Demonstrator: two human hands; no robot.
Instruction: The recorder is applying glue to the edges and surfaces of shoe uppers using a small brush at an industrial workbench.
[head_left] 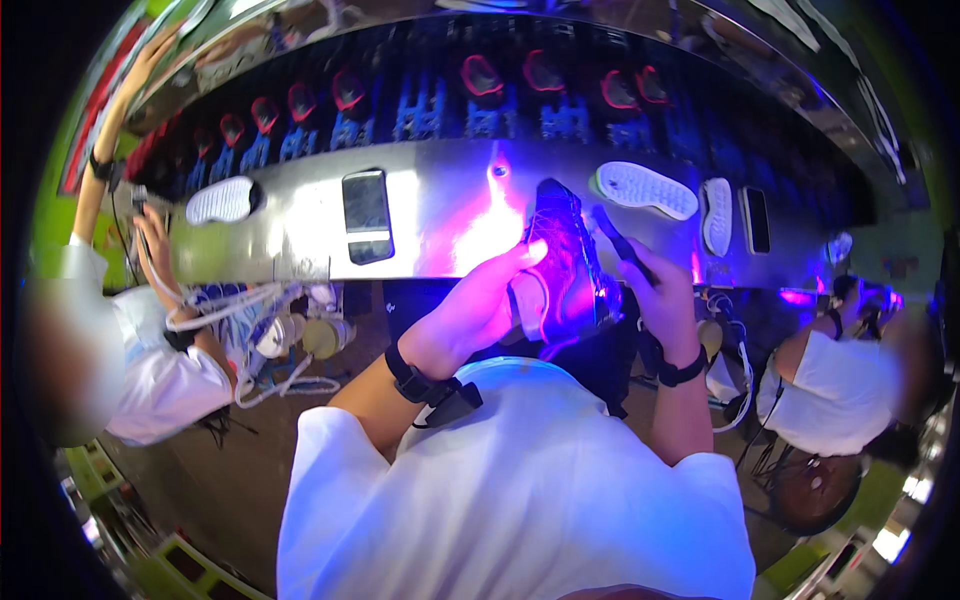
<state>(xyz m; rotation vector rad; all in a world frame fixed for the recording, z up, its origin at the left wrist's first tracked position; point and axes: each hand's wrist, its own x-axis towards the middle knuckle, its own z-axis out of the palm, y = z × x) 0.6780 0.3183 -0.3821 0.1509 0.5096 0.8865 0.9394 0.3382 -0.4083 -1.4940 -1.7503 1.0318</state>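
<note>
My left hand (478, 312) is closed on a dark shoe upper (568, 255), gripping it near its lighter inner opening, with the narrow end pointing away from me. Purple-blue light falls over the upper and the fingers. In my right hand (662, 305) is a slim dark tool, perhaps a brush (618, 238), its far end close to the upper's right side; whether it touches cannot be made out. Beyond that hand, a white shoe sole (648, 190) lies on the metal table (425, 235), beside a second white sole (716, 215).
A phone (368, 215) and another white sole (220, 200) lie on the left; a second phone (757, 220) lies on the right. Behind them runs a rack (420, 110) of dark shoes with red collars. Co-workers sit at left (165, 365) and right (835, 390).
</note>
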